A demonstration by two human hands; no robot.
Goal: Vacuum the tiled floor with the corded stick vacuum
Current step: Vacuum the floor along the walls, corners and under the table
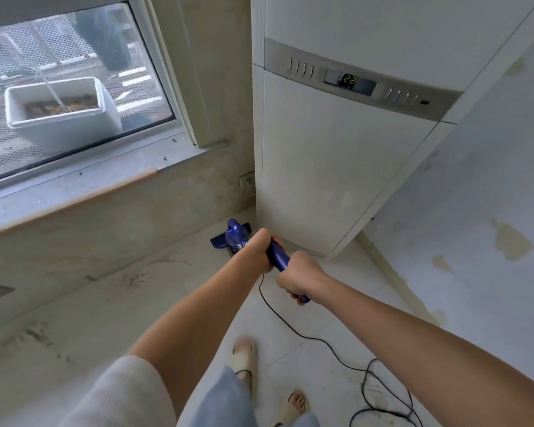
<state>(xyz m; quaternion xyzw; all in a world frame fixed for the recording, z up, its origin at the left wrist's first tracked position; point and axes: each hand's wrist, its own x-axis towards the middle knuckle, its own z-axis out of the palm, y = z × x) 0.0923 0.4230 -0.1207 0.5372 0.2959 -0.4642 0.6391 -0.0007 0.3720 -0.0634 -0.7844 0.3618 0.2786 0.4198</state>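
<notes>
The blue stick vacuum (236, 237) points down into the corner between the wall under the window and a tall white unit. Its floor head (217, 241) rests on the pale tiled floor (293, 343). My left hand (261, 251) grips the blue handle higher up the shaft, and my right hand (301, 277) grips the handle's end closer to me. A black cord (293, 329) hangs from the handle and trails across the tiles to loose loops at the lower right.
A tall white standing air conditioner (346, 161) showing "22" fills the corner on the right. A window sill (84, 183) and window sit at the left, with a stained wall below. My feet in beige slippers (244, 359) stand on the tiles near the cord.
</notes>
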